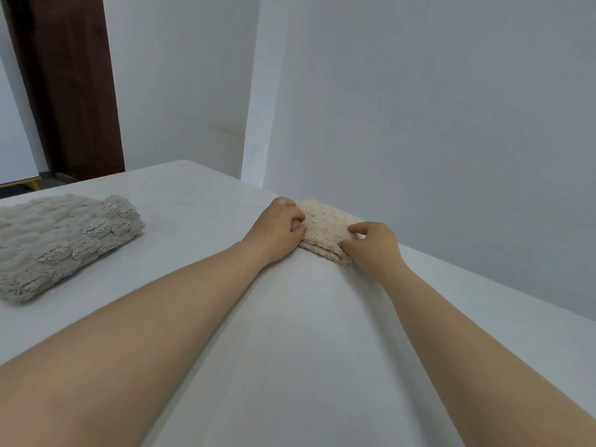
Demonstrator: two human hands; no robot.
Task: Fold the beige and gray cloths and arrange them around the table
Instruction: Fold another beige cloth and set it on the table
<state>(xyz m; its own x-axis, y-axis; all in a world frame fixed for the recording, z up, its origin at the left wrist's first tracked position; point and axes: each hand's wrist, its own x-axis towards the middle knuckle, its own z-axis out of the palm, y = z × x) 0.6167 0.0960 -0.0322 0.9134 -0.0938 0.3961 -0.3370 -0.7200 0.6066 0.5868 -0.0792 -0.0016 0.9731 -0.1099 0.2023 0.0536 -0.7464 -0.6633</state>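
A folded beige fuzzy cloth (325,221) lay at the right edge of the white desk (290,317); left grip (277,230) and right grip (371,246) both clamped on it; a folded gray plush cloth (64,240) lay near the left edge.

A: surface?
B: white table (290,333). Two items on it.
A: which?
B: gray cloth (61,243), folded, left side. beige cloth (325,225), folded small, at far right edge. Well apart.
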